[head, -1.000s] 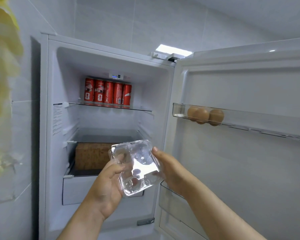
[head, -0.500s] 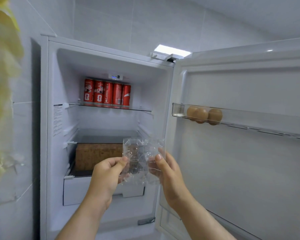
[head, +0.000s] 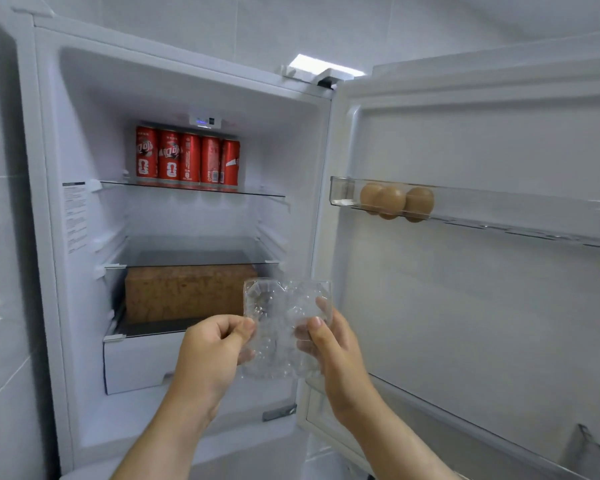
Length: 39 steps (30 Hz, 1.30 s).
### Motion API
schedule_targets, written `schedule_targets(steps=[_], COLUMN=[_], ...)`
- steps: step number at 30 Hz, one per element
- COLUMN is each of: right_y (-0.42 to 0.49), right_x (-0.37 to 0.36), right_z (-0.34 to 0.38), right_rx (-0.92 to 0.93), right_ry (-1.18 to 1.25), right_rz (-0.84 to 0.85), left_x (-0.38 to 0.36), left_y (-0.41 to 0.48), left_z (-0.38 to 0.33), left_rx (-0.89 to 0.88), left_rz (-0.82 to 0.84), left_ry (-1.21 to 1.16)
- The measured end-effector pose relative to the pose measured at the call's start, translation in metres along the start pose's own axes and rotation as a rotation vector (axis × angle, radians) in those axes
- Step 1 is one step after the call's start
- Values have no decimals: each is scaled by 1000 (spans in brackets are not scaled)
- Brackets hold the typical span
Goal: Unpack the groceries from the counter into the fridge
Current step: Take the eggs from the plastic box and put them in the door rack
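Head view, hands: left hand point(head: 208, 355) and right hand point(head: 336, 362) each pinch one side of the clear egg tray point(head: 281, 323).
Tray place: upright before the open fridge point(head: 84, 133).
Handling: likely light, flimsy, slick; hold by rims.

Pale grey wall tiles point(head: 0, 220) with thin grout lines run left of the fridge point(head: 49, 202) and continue behind and above it. A bright rectangular light point(head: 321, 64) glows just above its top edge, near the door hinge. A grey pointed shape point(head: 589, 452), too unclear to identify, sits at the lower right.
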State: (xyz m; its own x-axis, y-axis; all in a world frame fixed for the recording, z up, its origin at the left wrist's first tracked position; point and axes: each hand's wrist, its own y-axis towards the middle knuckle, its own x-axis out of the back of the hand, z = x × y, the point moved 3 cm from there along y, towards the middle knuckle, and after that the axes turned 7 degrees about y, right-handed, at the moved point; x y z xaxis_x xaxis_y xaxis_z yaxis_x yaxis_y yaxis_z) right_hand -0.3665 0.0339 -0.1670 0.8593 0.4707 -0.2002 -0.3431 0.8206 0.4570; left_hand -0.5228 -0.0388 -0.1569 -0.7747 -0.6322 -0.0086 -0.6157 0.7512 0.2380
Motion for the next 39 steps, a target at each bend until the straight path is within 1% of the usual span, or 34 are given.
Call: schedule_targets(steps=[5, 10, 16, 21, 23, 26, 28, 30, 32, 35, 39], right_y=[-27, -66, -132, -207, -244, -305, -348, -390, -433, -494, -568], right_x=[27, 59, 108, 165, 192, 236, 263, 287, 305, 325, 350], right_z=[-6, 7, 55, 110, 137, 180, 209, 236, 260, 293, 332], right_rx=[-13, -6, 7, 21, 56, 71, 86, 98, 111, 136, 194], right_ry=[-40, -117, -211, -268, -298, -294, -316, -347, -382, -425, -464], right_rz=[-86, -172, -277, -374, -438, -600, -682, -761, -837, -971, -1160], left_x=[-25, -57, -99, -152, -179, -221, -248, -277, -305, -346, -393], left_y=[-12, -51, -124, -198, -234, -294, -339, -384, -429, -493, -580], left_z=[25, 20, -7, -28, -38, -49, -58, -66, -74, -86, -102], left_rx=[50, 58, 3, -29, -20, 8, 25, -35, -94, -94, -112], left_rz=[110, 267, 428, 598, 686, 827, 976, 1135, 1257, 1381, 1594], left_ry=[56, 66, 51, -6, -56, -166, -264, -246, -233, -292, -371])
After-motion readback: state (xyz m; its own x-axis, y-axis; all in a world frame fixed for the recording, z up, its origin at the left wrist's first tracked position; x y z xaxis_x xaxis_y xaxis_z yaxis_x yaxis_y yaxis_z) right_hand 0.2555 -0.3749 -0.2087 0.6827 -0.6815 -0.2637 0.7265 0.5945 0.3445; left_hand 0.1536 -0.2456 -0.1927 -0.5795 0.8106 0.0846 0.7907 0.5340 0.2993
